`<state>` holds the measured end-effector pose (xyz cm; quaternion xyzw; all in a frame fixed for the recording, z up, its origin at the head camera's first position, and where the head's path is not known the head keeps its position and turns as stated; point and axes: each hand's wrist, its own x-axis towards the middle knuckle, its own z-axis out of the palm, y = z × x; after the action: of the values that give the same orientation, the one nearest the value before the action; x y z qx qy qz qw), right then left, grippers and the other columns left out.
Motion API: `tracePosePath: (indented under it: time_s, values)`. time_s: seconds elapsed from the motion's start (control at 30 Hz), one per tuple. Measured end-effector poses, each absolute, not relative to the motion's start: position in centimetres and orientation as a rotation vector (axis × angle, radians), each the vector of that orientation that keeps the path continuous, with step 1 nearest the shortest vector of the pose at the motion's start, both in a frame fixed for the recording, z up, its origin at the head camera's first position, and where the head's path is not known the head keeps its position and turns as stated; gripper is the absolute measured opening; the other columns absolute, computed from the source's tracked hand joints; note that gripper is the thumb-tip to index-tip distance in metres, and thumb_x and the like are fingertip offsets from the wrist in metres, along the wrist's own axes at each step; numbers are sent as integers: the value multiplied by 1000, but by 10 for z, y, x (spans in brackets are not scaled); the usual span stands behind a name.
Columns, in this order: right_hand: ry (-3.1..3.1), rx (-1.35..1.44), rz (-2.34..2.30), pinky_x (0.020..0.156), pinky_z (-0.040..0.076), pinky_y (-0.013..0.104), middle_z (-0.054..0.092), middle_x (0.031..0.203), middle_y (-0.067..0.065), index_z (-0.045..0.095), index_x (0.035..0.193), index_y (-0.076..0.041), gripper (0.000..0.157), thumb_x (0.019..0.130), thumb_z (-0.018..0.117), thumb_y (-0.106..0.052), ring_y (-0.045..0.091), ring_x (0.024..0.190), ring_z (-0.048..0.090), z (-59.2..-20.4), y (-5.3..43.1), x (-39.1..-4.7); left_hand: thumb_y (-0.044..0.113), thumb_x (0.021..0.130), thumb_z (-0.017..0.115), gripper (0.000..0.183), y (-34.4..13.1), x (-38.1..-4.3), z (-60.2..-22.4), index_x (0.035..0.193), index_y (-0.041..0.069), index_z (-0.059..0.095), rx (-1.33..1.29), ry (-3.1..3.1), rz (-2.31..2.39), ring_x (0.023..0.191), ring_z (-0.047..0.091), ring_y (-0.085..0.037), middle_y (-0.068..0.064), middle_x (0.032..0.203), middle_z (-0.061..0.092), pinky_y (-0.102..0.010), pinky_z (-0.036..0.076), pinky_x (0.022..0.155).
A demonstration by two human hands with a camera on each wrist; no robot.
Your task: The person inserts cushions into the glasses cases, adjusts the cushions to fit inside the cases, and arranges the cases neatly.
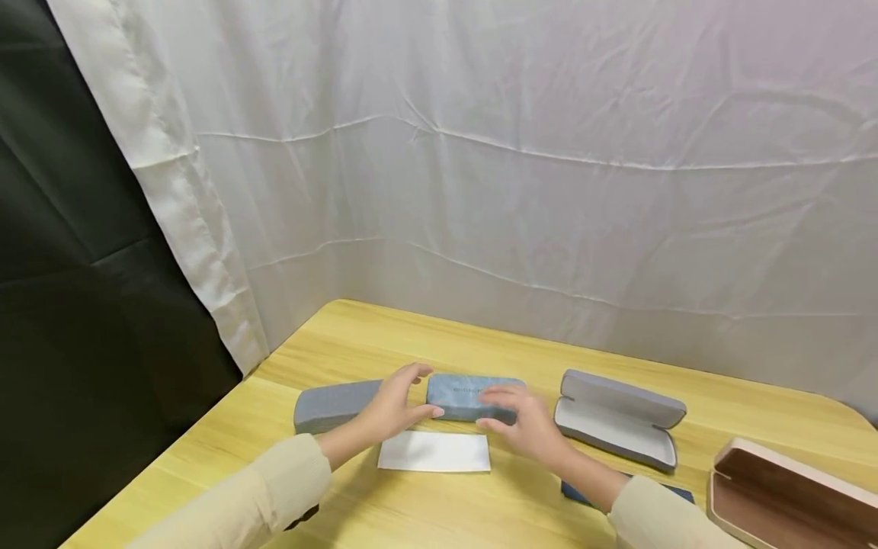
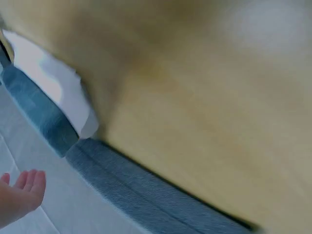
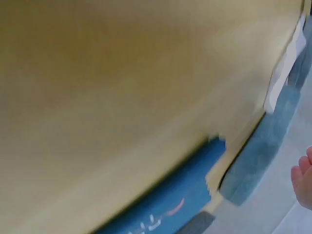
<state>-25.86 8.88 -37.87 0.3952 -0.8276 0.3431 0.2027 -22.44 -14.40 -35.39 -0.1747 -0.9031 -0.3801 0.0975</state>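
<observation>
Head view: poising the left hand [image 1: 391,408] at the left end and the right hand [image 1: 533,427] at the right end of a closed blue case [image 1: 453,399], spreading fingers [image 1: 414,371] wide and relaxed, leaving contact unclear. Seeing that case lying on the counter [image 1: 439,511] just behind a white sheet [image 1: 434,451], between a closed slate-grey case [image 1: 334,406] and an open grey case [image 1: 620,433]. Stretching the right forearm [image 1: 586,480] above a dark blue cloth [image 1: 575,494], near an open brown-lined case [image 1: 789,499].

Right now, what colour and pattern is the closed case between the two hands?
The case is light blue, mottled, seen best in the head view.
</observation>
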Motion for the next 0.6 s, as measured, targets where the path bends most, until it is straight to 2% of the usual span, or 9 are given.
tracePosePath:
  time_s: [0.07, 0.2, 0.37, 0.6]
  values:
    - [-2373, 1079, 1021, 82, 52, 42, 69, 104, 10, 71, 99, -5, 27, 74, 76, -14, 29, 98, 63, -379, 87, -251, 21, 80, 72, 56, -147, -218, -357, 125, -1, 49, -526, -2637, -1107, 109, 53, -36, -18, 125, 54, -46, 48, 87]
    - [-2521, 989, 1222, 85, 51, 42, 67, 109, 11, 69, 105, -5, 30, 78, 73, -19, 32, 105, 60, -384, 86, -241, 19, 79, 73, 51, -155, -208, -365, 120, -1, 53, -535, -2604, -1080, 104, 56, -34, -17, 118, 59, -44, 48, 86]
    - [-2619, 877, 1457, 87, 50, 39, 65, 113, 16, 66, 110, -2, 34, 80, 72, -17, 35, 108, 59, -393, 83, -237, 17, 78, 73, 47, -165, -196, -376, 117, -1, 54, -476, -2590, -1128, 106, 57, -34, -18, 115, 60, -45, 47, 89]
    - [-2705, 854, 1478, 87, 50, 43, 63, 114, 21, 62, 114, 3, 40, 79, 72, -13, 36, 106, 59, -396, 81, -236, 17, 80, 71, 46, -173, -185, -390, 118, -3, 55, -414, -2692, -1114, 108, 56, -31, -16, 117, 60, -44, 46, 91]
